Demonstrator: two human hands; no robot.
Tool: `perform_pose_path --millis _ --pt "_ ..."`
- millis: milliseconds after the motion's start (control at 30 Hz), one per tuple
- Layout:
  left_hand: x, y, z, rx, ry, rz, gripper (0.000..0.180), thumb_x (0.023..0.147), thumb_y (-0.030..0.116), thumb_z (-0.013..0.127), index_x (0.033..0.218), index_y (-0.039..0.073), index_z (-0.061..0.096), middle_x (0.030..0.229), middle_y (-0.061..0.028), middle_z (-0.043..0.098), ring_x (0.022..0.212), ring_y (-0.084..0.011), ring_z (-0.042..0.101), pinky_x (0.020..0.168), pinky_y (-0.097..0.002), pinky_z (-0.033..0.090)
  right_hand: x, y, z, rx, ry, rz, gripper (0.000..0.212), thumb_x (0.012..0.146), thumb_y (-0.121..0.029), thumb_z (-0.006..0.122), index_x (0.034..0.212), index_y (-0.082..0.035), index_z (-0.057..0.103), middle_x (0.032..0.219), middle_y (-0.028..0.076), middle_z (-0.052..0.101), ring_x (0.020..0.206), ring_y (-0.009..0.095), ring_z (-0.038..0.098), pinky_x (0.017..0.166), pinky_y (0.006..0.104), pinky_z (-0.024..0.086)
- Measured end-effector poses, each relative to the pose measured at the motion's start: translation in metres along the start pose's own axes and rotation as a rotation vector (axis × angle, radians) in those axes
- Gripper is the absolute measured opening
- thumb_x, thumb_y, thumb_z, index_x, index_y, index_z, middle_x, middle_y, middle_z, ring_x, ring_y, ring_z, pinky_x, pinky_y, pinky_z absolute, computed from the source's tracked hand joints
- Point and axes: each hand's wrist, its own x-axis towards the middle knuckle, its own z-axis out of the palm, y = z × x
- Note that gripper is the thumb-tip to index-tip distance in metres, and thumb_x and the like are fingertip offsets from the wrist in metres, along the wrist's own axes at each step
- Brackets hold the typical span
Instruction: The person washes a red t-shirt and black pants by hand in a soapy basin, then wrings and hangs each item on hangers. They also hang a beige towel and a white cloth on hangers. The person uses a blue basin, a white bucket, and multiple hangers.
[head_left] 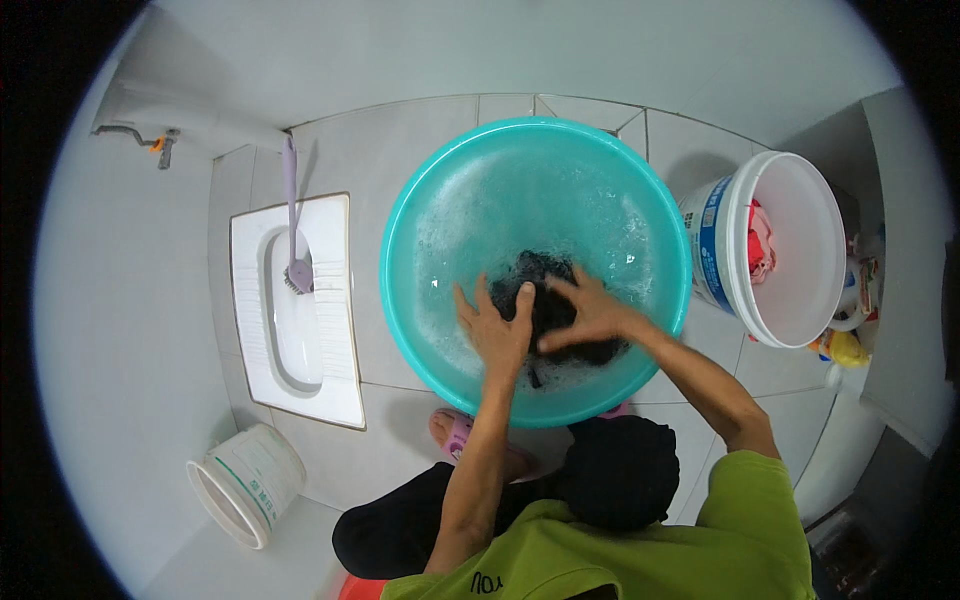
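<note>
A large turquoise basin [397, 318] on the floor holds sudsy water. Dark, soaked cloth [548, 305] lies in its near half, partly under the suds; the kind of garment cannot be made out. At the cloth's left edge is my left hand [497, 328], fingers spread and thumb over the dark fabric. My right hand [592, 312] reaches in from the right above the cloth, its fingers apart and slightly blurred. Neither hand grips the cloth; whether the fingertips touch it is hard to tell.
Left of the basin, a squat toilet [338, 300] has a purple-handled brush [293, 215] standing in it. A white bucket [795, 325] with red cloth [760, 243] stands at right, near several bottles. A smaller white bin [247, 483] is at lower left; a tap [165, 148] is on the left wall.
</note>
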Motion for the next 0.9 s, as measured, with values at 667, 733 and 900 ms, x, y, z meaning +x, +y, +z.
perform_pose_path --millis 667,733,900 --pt "0.014 -0.096 0.105 0.621 -0.318 0.037 0.038 0.092 0.036 0.059 0.107 0.002 0.066 0.104 -0.0281 0.064 0.08 -0.0414 0.065 0.07 -0.0507 0.053 0.083 0.021 0.071 0.051 -0.272 -0.043 0.063 0.085 -0.047 0.068 0.132 -0.006 0.056 0.133 0.02 0.057 0.124 0.035 0.053 0.104 0.049 0.04" --pt "0.034 -0.126 0.11 0.558 -0.447 0.079 0.035 0.092 0.033 0.058 0.105 0.002 0.068 0.105 -0.0258 0.066 0.082 -0.0397 0.067 0.072 -0.0496 0.053 0.089 0.002 0.064 -0.067 -0.309 -0.022 0.059 0.082 -0.047 0.07 0.124 -0.006 0.062 0.124 0.018 0.064 0.117 0.033 0.059 0.1 0.0473 0.044" --pt "0.11 -0.099 0.083 0.523 -0.495 0.092 0.033 0.092 0.029 0.055 0.104 0.002 0.071 0.108 -0.0225 0.069 0.09 -0.0368 0.068 0.077 -0.0473 0.053 0.079 -0.035 0.016 -0.13 -0.133 -0.033 0.052 0.077 -0.05 0.071 0.105 -0.006 0.073 0.112 0.018 0.071 0.103 0.034 0.066 0.085 0.0461 0.051"
